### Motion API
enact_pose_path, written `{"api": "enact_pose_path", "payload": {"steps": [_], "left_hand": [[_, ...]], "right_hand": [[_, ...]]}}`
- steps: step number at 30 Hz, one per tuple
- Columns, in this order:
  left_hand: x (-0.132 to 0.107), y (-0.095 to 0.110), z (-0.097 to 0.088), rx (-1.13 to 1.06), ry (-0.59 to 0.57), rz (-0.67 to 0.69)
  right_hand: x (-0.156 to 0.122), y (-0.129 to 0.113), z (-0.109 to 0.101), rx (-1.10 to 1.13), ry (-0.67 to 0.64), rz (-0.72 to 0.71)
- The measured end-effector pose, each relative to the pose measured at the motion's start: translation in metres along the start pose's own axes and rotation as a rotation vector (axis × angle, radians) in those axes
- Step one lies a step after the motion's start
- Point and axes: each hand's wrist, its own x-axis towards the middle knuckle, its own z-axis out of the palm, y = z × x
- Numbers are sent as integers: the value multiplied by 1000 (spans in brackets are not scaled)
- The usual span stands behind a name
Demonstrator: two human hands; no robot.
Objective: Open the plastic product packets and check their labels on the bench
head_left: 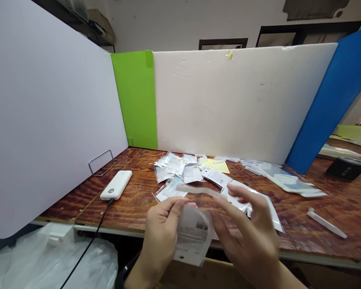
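Observation:
My left hand (161, 233) grips a small clear plastic packet (194, 237) with a printed label, held over the table's near edge. My right hand (248, 233) is at the packet's right side, fingers bent and partly spread, blurred by motion, touching the packet's top edge. A pale strip (198, 189) runs just above both hands. Behind them, several more clear packets (176, 170) lie in a loose heap on the wooden table (138, 200).
A white power bank (116, 184) with a black cable lies at the left. A yellow sheet (215, 164) and a stack of clear bags (284, 178) lie at the back. A white stick (326, 222) and a dark round object (345, 167) lie at the right. White, green and blue partition boards surround the table.

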Motion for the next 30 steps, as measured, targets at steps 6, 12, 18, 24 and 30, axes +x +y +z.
{"api": "enact_pose_path", "payload": {"steps": [6, 12, 18, 24, 30], "left_hand": [[-22, 4, -2, 200, -161, 259], [-31, 0, -4, 369, -312, 514], [-27, 7, -1, 478, -385, 613], [-28, 5, 2, 544, -441, 506], [-19, 2, -1, 223, -334, 57]], "right_hand": [[5, -17, -12, 11, 4, -184], [8, -23, -17, 112, -18, -121], [14, -21, -21, 156, -96, -53], [13, -17, -21, 204, -216, 33], [14, -4, -18, 620, -69, 630]]}}
